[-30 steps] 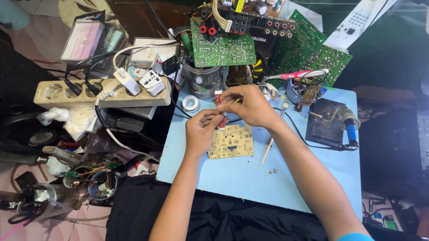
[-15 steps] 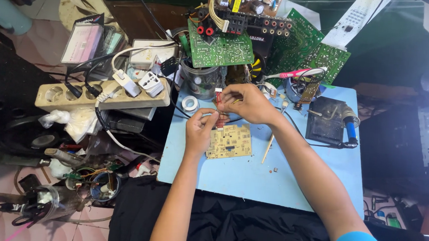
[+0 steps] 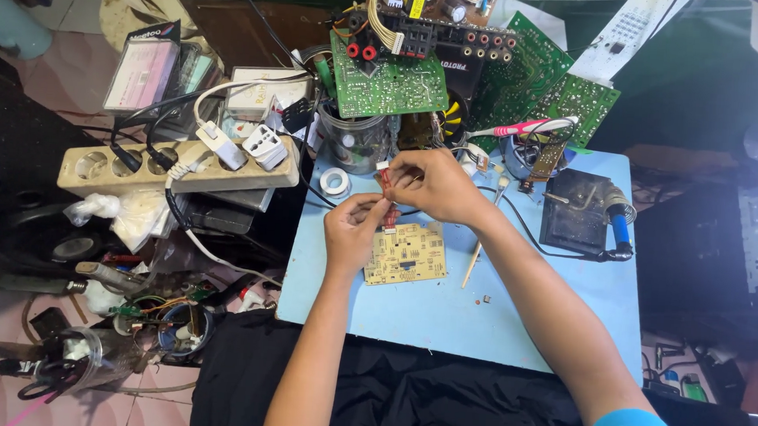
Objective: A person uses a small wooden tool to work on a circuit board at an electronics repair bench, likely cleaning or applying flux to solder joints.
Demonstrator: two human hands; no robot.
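Near the middle of the frame, both hands meet over the blue desk [image 3: 443,311] — the left hand [image 3: 354,229] and the right hand [image 3: 432,183] each pinch an end of a small bundle of red wires [image 3: 388,196] in their fingers, just above the tan circuit board [image 3: 404,253]. The wires look light, limp and thin — likely easy to snap at the joints, so best held near their ends.

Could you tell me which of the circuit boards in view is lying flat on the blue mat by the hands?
It is the small beige circuit board, flat on the blue mat just below both hands. The green circuit boards are larger and piled up behind the mat.
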